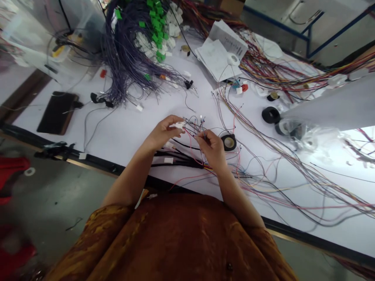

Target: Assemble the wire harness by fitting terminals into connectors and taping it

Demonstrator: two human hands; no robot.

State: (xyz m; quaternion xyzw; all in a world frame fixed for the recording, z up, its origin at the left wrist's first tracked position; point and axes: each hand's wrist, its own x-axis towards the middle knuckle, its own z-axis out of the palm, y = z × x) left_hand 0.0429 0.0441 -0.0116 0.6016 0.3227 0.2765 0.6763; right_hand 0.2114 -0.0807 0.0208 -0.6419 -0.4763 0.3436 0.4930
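Observation:
Between the thumb and fingers of my left hand (164, 132) is a white plastic connector (179, 125), with thin wires running out of its right side. My right hand (213, 149) pinches a thin wire close to the connector; its far end is too small to make out. Several loose wire ends with small terminals (201, 120) stick up just beyond my fingers. Below both hands lies a wire harness in black sleeving (187, 159), with a white label (168, 160) on one branch. A roll of black tape (229, 142) rests right beside my right hand.
Bundled purple wires (117, 58) with green connectors (157, 23) lie at the back left, and papers (219, 58) at the back middle. Long multicoloured wires (293, 154) cross the right side. A dark phone-like slab (58, 113) sits left. More black tape (270, 114) is at right.

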